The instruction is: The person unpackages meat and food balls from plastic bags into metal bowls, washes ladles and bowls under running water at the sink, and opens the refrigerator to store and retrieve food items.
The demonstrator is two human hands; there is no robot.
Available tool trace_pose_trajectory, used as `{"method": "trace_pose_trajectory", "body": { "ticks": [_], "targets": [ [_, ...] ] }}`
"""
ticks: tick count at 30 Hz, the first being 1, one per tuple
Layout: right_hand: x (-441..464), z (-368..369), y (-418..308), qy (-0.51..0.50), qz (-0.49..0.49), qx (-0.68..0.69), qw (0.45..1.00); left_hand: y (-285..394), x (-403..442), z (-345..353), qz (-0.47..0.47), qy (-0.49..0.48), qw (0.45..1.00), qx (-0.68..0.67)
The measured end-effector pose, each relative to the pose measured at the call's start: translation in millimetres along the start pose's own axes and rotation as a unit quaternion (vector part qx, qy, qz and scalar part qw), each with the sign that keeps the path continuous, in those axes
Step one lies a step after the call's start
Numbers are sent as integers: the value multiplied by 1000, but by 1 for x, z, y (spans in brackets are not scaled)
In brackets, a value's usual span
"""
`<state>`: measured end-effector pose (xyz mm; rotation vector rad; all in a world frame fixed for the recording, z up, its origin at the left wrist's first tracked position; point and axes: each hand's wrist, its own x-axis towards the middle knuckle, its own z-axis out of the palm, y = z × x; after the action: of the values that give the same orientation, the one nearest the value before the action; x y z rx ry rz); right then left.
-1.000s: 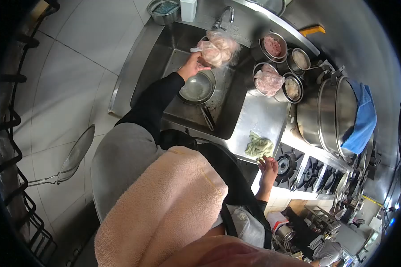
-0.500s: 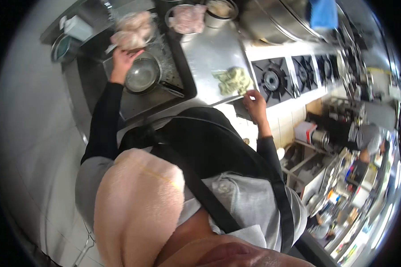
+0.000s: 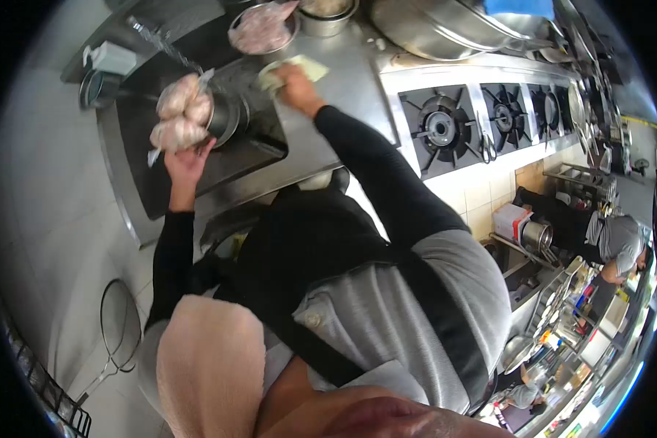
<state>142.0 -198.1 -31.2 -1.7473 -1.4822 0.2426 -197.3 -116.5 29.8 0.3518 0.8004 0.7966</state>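
Observation:
Over the sink (image 3: 150, 179), my left hand (image 3: 186, 166) holds clear plastic bags of pale pink meat (image 3: 184, 113), its fingers under the lower bag. Behind the bags, a metal pan (image 3: 230, 120) sits in the sink, partly hidden by them. My right hand (image 3: 296, 86) is closed on a light green cloth (image 3: 310, 69) on the steel counter by the sink's right edge. Just beyond the cloth stands a metal pot with bagged pink meat (image 3: 261, 29).
Water runs from the tap (image 3: 160, 42) at the back. Gas burners (image 3: 439, 128) line the right, with a large steel pot (image 3: 423, 29) behind. A wire strainer (image 3: 120, 325) is at lower left. A co-worker (image 3: 617, 241) is at far right.
My right hand has moved from the counter's front edge to the cloth, which is now near the sink's edge and bunched in it. My left hand and the bags have come lower over the sink.

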Motion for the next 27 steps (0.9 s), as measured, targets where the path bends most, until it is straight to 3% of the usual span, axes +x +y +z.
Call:
{"method": "trace_pose_trajectory", "body": {
  "ticks": [1, 4, 5, 6, 7, 8, 11, 14, 17, 19, 21, 24, 26, 27],
  "targets": [
    [5, -4, -10, -10, -15, 40, 999, -8, -10, 9, 16, 21, 1000, -4],
    [8, -52, 28, 120, -2, -40, 992, -21, -25, -6, 1, -14, 1000, 0],
    [9, -99, 36, 173, -34, -92, 980, -28, -25, -9, 2, -27, 1000, -8],
    [8, -128, 56, 125, 75, -160, 976, -35, -30, -14, 3, -37, 999, -15],
    [11, -146, 75, 180, 64, -252, 949, -39, -37, -18, 5, -47, 999, -19],
    [5, -168, 58, 168, 117, -203, 957, -43, -40, -20, 3, -91, 996, -19],
    [-19, -129, 125, 87, 51, -328, 939, -53, -54, 5, -16, -43, 999, -18],
    [17, -117, 135, 26, -16, -188, 982, -56, -51, 12, -25, -129, 991, -10],
    [-3, -69, 86, 168, 13, -166, 972, -56, -48, 29, -36, -181, 983, -20],
    [-20, -29, 56, 54, -14, -173, 983, -62, -52, 38, -43, -222, 972, -55],
    [-28, -30, 6, 1, -101, -88, 991, -65, -53, 60, -66, -170, 983, -4],
    [-30, -68, 21, -26, 10, -20, 999, -80, -36, 105, -81, -107, 990, 31],
    [-54, -109, 35, -23, 70, -103, 992, -92, -21, 128, -100, -97, 989, 42],
    [-70, -127, 46, -92, 68, -132, 985, -104, -9, 130, -117, -105, 986, 46]
  ]
}}
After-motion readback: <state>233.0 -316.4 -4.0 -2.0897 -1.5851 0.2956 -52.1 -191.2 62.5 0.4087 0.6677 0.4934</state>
